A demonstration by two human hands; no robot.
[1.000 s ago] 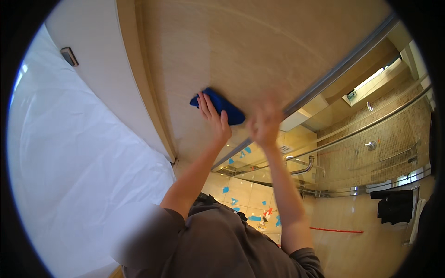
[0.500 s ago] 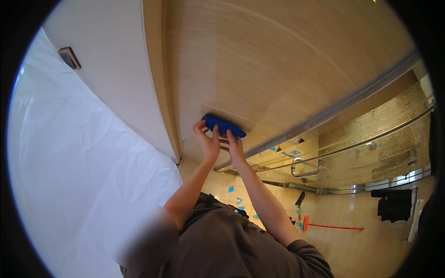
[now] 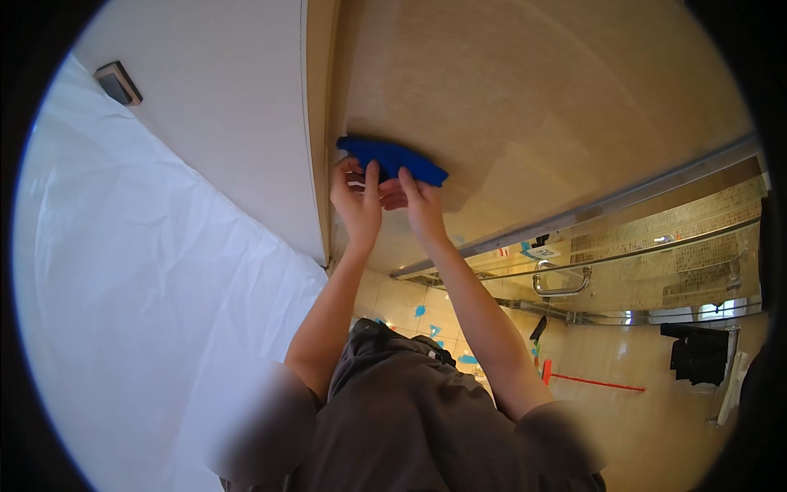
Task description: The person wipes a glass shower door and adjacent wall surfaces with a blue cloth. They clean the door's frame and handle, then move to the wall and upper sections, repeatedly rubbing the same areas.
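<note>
A folded blue cloth (image 3: pixel 400 161) lies against the beige tiled wall (image 3: pixel 508 123), close to the wall's left edge. My left hand (image 3: pixel 357 203) grips the cloth's lower left part, thumb up and fingers curled. Beside it, my right hand (image 3: pixel 422 207) holds the lower right part in the same way. Both arms are stretched forward, and the cloth hides some of the fingertips.
A white door or panel (image 3: pixel 229 107) with a switch-like fitting (image 3: pixel 117 83) and white sheeting (image 3: pixel 156 271) are on the left. To the right are a metal rail (image 3: pixel 607 207), a chrome handle (image 3: pixel 561 291), a red long-handled tool (image 3: pixel 594 381) and dark hanging clothes (image 3: pixel 697 357).
Both hands have moved farther up the picture with the blue cloth, which now shows a little wider. The whole view has shifted slightly, with the wall's left edge farther right.
</note>
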